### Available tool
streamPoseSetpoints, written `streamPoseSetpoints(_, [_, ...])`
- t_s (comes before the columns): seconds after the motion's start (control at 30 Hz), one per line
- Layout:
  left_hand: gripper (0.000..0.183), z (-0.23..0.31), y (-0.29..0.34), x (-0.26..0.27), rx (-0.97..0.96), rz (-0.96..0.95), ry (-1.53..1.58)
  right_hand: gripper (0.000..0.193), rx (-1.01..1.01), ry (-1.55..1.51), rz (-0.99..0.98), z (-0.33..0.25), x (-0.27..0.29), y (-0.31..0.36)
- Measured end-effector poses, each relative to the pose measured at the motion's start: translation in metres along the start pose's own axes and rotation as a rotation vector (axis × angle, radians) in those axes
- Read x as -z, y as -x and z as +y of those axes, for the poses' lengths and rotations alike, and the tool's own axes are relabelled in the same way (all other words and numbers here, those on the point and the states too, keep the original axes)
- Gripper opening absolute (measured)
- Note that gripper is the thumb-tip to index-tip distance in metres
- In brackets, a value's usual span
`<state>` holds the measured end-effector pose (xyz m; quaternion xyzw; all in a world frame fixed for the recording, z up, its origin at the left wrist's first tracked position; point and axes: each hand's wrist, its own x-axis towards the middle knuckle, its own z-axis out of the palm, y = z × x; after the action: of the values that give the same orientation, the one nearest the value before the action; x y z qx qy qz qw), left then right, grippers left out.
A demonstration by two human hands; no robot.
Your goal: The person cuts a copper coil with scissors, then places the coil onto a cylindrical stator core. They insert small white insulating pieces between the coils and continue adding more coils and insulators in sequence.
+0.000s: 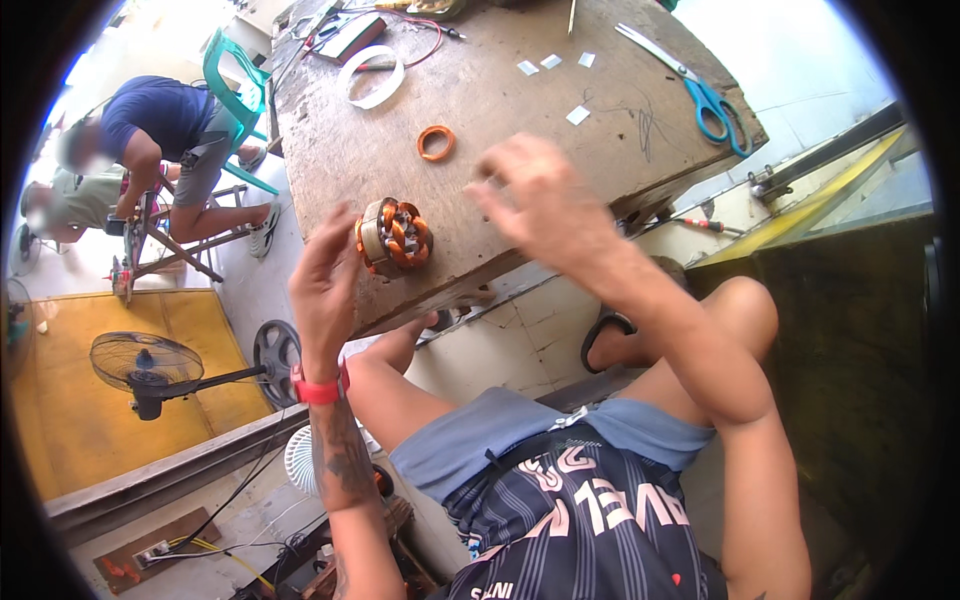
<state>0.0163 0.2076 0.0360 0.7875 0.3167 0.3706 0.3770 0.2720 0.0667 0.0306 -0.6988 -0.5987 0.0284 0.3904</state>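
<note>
A motor stator (397,237) with a pale metal core and orange copper windings stands near the close left corner of the wooden table. Beside its left side is my left hand (325,275), fingers stretched out, with nothing seen in it; whether it touches the core I cannot tell. Above the table to the right hovers my right hand (540,200), a little blurred, its fingers bent and apart with nothing visible between them. A loose ring-shaped coil of copper wire (436,144) lies beyond the stator, between the two hands.
On the table (500,90) lie a white tape ring (371,77), blue-handled scissors (708,100), small white paper pieces (577,115), thin wire strands (648,125) and a meter with leads (350,38). A fan (148,365) stands at left; two people (165,115) work far left.
</note>
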Motion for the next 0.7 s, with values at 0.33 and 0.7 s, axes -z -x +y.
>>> streamPoseSetpoints(0.33, [0.033,0.086,0.018,-0.160,-0.361,0.000,-0.360,0.052,0.157,0.442,-0.039,0.051,0.059,0.051])
streamPoseSetpoints(0.7, [0.043,0.080,-0.049,-0.202,-0.225,-0.159,-0.596,0.018,-0.151,-0.114,0.183,0.057,0.085,0.071])
